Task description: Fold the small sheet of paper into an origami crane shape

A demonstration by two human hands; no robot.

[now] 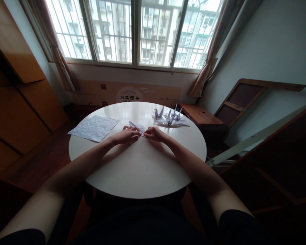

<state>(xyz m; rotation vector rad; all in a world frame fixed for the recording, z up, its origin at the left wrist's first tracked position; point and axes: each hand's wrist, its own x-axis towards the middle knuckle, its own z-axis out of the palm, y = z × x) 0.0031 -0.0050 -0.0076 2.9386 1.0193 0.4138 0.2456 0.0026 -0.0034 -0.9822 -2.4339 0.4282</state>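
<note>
Pinching pointed, folded paper (139, 126), the left hand (130, 134) and right hand (153, 133) curl their fingers. A crinkled sheet (95, 128) lies flat.

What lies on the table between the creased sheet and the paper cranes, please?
The head view shows the folded paper there, with the left hand and right hand touching it.

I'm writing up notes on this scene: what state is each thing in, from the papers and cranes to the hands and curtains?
Folded paper: partly covered by the hands; folded to a point at its far end.
Sheet: spread out, creased.
Cranes: folded, grouped together.
Left hand: fingers bent, on the folded paper.
Right hand: fingers curled, at the folded paper's edge.
Curtains: drawn aside.
</note>
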